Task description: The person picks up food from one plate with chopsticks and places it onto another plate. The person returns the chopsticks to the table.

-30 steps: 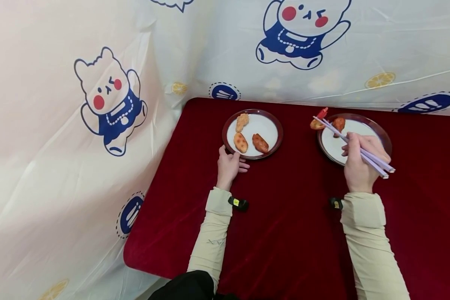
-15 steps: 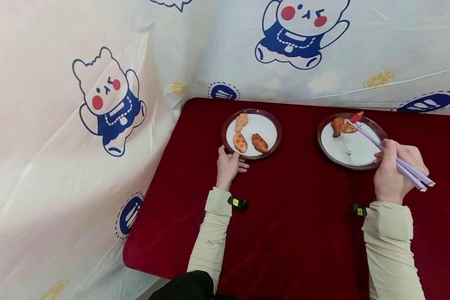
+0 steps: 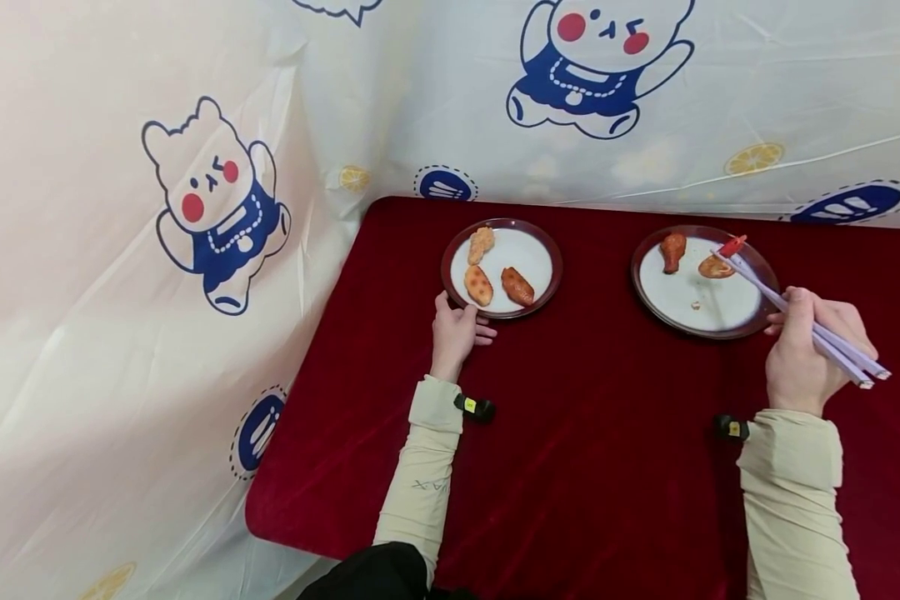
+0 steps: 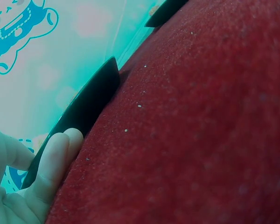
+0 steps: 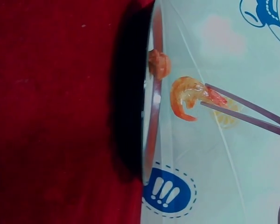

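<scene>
My right hand [image 3: 810, 350] holds a pair of pale purple chopsticks [image 3: 832, 342]. Their tips pinch a cooked shrimp [image 5: 184, 88] by its red tail, and the right wrist view shows it raised off the right plate [image 3: 667, 318]. A brown drumstick [image 3: 672, 252] lies on that plate, left of the shrimp. At the near left edge of the left plate [image 3: 557, 262], my left hand [image 3: 453, 337] grips the rim [image 4: 95, 93] between thumb and fingers. On this plate are a breaded piece [image 3: 481, 246], a spotted golden piece [image 3: 478, 286] and a glazed brown wing [image 3: 517, 287].
Both plates stand near the far edge of a table with a dark red cloth [image 3: 570, 458]. A small crumb [image 3: 695, 306] lies on the right plate. Behind and to the left hangs a white curtain [image 3: 390, 83] with cartoon prints.
My right hand has moved right and slightly nearer, carrying the shrimp from the right plate's left rim, past the drumstick, to above its right half. My left hand stays at its plate.
</scene>
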Available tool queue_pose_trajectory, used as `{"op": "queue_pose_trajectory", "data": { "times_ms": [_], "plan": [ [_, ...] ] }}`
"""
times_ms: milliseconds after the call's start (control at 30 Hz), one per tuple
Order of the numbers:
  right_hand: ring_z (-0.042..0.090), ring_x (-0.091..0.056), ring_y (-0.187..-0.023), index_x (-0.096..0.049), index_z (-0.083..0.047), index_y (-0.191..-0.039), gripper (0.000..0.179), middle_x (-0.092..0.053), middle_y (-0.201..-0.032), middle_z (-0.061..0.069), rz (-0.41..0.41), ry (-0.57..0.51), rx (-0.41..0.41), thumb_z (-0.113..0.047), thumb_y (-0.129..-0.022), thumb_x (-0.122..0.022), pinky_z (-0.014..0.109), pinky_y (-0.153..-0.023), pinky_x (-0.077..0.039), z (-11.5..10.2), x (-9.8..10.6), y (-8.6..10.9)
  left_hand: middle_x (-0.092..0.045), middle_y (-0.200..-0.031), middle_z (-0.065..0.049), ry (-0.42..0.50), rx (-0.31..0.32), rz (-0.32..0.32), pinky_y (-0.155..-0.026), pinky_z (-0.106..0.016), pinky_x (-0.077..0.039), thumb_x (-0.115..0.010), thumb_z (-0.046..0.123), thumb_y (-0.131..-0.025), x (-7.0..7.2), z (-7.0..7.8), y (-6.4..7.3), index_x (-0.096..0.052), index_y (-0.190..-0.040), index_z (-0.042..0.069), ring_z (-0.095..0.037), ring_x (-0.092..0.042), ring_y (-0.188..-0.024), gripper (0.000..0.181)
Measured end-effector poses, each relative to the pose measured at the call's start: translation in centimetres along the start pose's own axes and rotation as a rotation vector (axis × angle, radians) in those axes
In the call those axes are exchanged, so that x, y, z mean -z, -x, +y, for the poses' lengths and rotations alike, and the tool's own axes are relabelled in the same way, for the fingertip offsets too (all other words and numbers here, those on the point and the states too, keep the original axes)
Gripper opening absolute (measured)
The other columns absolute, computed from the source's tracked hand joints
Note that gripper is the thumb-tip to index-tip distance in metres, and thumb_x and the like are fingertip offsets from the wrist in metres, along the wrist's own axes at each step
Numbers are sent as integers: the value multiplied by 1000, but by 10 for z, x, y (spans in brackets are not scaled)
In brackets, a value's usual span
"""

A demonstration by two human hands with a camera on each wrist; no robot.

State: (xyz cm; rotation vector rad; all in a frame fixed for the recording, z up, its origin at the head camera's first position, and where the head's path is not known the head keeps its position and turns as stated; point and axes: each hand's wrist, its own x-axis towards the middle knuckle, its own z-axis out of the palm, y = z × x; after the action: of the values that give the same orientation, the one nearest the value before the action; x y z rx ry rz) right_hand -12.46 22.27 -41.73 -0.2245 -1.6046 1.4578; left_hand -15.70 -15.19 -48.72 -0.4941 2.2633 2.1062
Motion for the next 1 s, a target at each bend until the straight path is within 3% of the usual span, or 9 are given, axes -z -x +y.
{"op": "queue_pose_trajectory", "data": {
  "times_ms": [100, 233, 467, 700, 900, 1000],
  "plan": [
    [-1, -58, -49, -75, 9, -87, 25, -61, -72, -10, -18, 11, 28, -14, -90, -65, 10, -47, -49, 4, 2, 0, -71, -91, -19, -1, -2, -3, -59, -36, -63, -46, 18, -99, 0, 0, 0, -9, -155, 13, -23, -72, -61, 67],
    [1, -58, -48, -74, 11, -87, 25, -61, -72, -7, -10, -26, 6, -12, -89, -66, 10, -46, -48, 9, 2, 1, -71, -91, -19, -1, -9, -5, -59, -36, -63, -46, 18, -99, 0, 1, -1, -10, -155, 14, -22, -71, -60, 67],
    [2, -56, -46, -73, 14, -86, 22, -60, -71, -1, 26, -64, -119, -7, -87, -67, 9, -44, -47, 4, -3, -1, -71, -93, -21, 9, 5, -18, -60, -36, -63, -46, 18, -100, 1, 2, -4, -11, -155, 16, -23, -72, -63, 65],
    [-5, -54, -48, -76, 6, -86, 24, -59, -71, -11, -8, 162, -170, -15, -89, -65, 6, -48, -45, -6, -11, -5, -70, -98, -25, 5, 31, -35, -63, -37, -63, -45, 16, -101, 3, 8, -1, -8, -155, 14, -35, -73, -73, 66],
    [-8, -53, -47, -79, -1, -87, 21, -59, -71, -15, -14, 220, -181, -17, -89, -64, 6, -47, -43, 7, -13, -11, -69, -100, -27, -24, 33, -37, -64, -38, -63, -43, 10, -100, 4, 30, 17, -8, -154, 4, -36, -72, -74, 65],
    [-9, -54, -49, -80, -6, -86, 20, -59, -71, -17, -16, 233, -200, -19, -89, -65, 6, -49, -45, 14, -14, -13, -68, -100, -28, -21, 27, -36, -64, -37, -63, -43, 10, -100, 5, 34, 21, -8, -154, 4, -35, -72, -73, 65]
  ]
}}
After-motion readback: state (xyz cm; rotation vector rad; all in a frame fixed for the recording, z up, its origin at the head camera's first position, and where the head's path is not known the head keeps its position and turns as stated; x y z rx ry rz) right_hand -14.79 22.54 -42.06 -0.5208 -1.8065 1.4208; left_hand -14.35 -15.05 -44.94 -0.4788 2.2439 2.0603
